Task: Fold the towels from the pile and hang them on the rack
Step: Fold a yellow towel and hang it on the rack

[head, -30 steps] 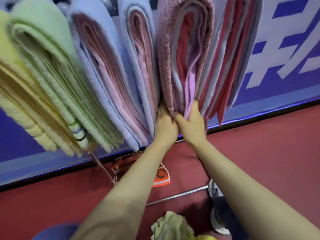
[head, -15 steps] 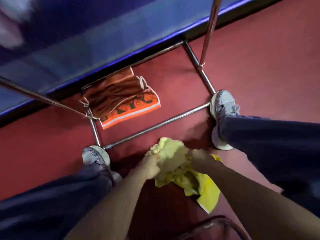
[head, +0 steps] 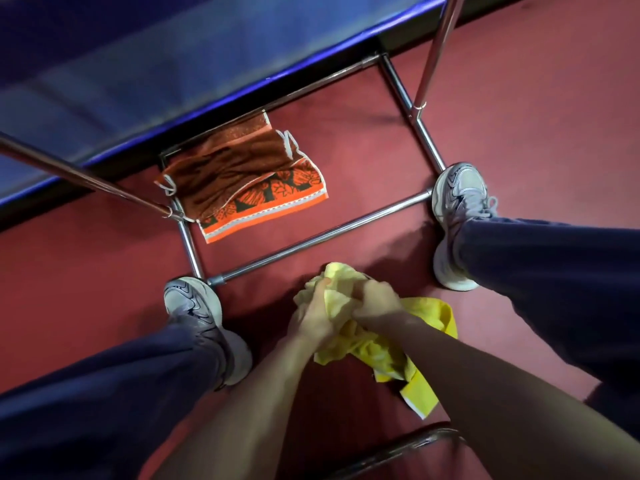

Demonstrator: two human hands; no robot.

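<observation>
A red floor (head: 519,98) fills most of the view. A big blue wall (head: 173,64) stands along the top, and a dark strip runs where it meets the floor.

Two legs in dark blue trousers come in from the sides: the left leg (head: 104,393) low on the left and the right leg (head: 554,271) on the right. They are spread well apart.

The bottom of the metal rack (head: 318,237) sits on the floor between the feet. Its shiny bars make a box shape against the wall. Two poles rise from its side bars, one on each side, toward the camera.

An orange towel (head: 242,174) with a dark leaf pattern lies crumpled on the floor inside that box. It touches the back bar and the left side bar.

The yellow towel pile (head: 384,355) lies on the floor in front of the rack, between the legs. It is bunched up - a pale part on top and a brighter yellow part spread out under it, toward the right.

The left hand (head: 311,317) and the right hand (head: 377,303) are close together on the pile. Both have their fingers curled tight into the pale cloth, gripping it.

A grey and white left shoe (head: 194,303) stands at the rack's front left corner. The right shoe (head: 457,192) stands by the front right corner.

A curved metal bar (head: 415,441) shows at the bottom edge - I cannot tell what it belongs to.
</observation>
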